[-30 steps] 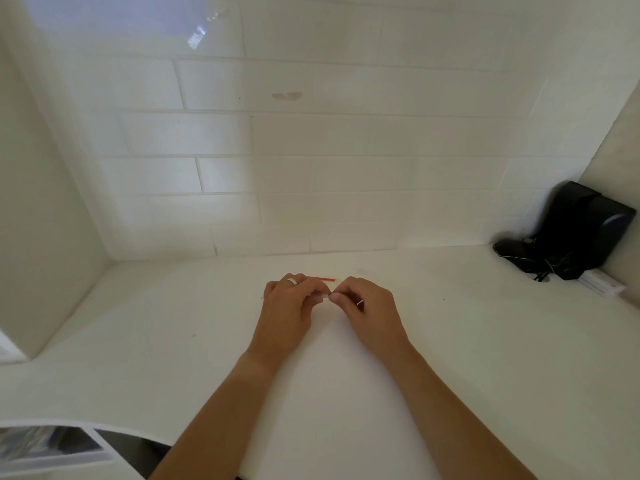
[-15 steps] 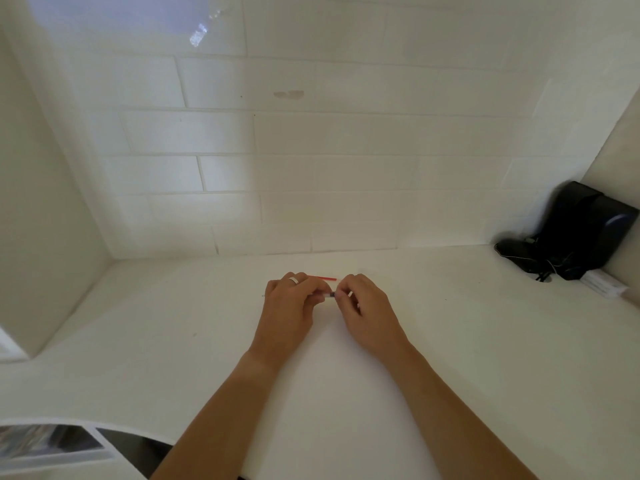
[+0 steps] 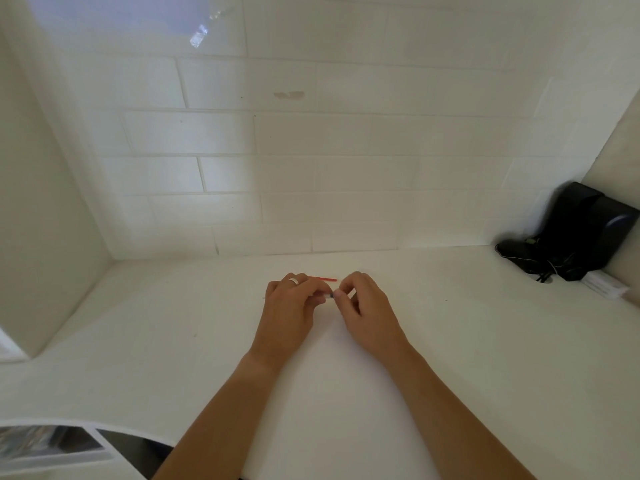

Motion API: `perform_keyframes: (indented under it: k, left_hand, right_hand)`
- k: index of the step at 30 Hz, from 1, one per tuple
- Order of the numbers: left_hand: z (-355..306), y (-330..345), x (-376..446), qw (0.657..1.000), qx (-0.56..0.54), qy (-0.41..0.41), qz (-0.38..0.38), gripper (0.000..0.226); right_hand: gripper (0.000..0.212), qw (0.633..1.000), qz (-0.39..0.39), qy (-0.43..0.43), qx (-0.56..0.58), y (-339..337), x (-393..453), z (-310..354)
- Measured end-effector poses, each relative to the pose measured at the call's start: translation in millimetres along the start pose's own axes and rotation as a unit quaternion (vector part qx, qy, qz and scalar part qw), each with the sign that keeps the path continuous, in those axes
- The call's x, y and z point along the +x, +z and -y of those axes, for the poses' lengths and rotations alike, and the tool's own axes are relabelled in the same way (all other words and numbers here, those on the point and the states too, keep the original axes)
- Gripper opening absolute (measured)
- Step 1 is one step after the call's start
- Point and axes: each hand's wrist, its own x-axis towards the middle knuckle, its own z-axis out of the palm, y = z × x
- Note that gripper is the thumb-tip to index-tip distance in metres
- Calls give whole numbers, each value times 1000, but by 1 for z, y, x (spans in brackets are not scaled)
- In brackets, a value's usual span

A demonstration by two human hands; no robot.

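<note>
Mid-frame, my left hand (image 3: 286,312) and right hand (image 3: 366,309) meet, each grip narrow, pinching one small piece (image 3: 328,296). A red stick (image 3: 323,278) shows just above the fingers. Open tabletop (image 3: 166,327) lies on both sides, with a black device (image 3: 581,233) in the right corner, well apart.

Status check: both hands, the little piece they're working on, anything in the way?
Left hand and right hand both pinching the small piece over the white counter. Piece too small to identify. Thin red stick just behind.

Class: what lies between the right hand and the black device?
Head view: from right hand to device, bare counter but for a tiny speck.
</note>
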Motion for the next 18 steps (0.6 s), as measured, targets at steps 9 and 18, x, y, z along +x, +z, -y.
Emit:
perform_keyframes:
  k: [9, 18]
  left_hand:
    - [-1, -1, -1, 1000, 2, 5, 0, 24]
    - [-1, -1, -1, 1000, 5, 12, 10, 24]
  right_hand:
    - [18, 1000, 2, 7, 1, 0, 0, 0]
    - [23, 1000, 15, -18, -16, -1, 1, -2]
